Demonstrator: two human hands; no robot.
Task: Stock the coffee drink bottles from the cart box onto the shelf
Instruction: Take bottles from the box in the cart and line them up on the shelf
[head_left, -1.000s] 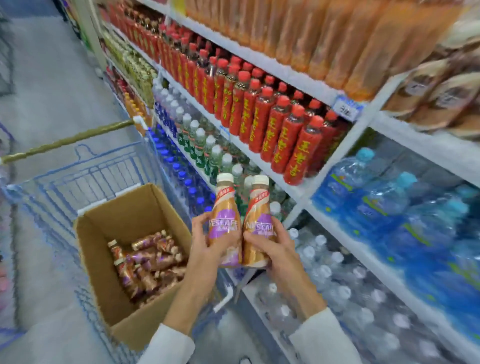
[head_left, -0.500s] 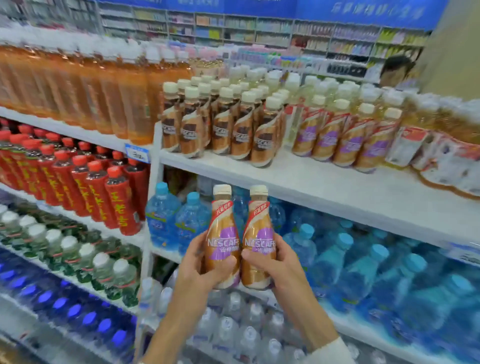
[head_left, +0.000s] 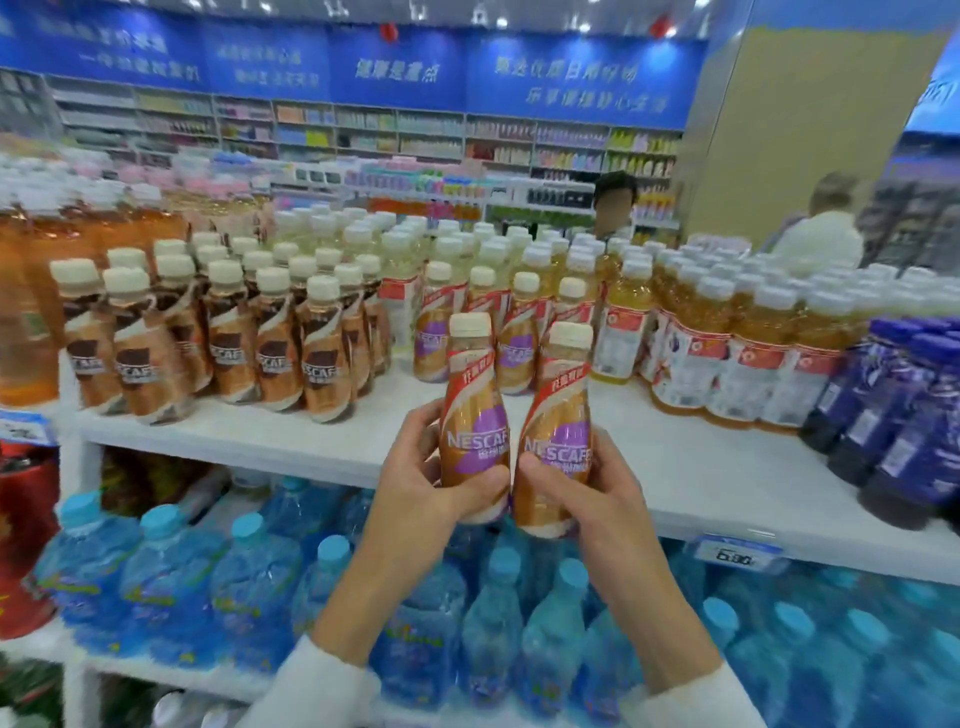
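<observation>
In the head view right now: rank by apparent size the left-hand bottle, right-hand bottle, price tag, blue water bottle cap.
1-2. left-hand bottle and right-hand bottle: alike, no ranking.
3. price tag.
4. blue water bottle cap, though nearness makes this unsure.

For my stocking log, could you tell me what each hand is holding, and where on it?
Left hand grips one coffee bottle around its lower body; right hand grips the other coffee bottle likewise.

Gold-and-purple coffee bottles (head_left: 474, 436), cream caps, white shelf (head_left: 270, 441)
</observation>
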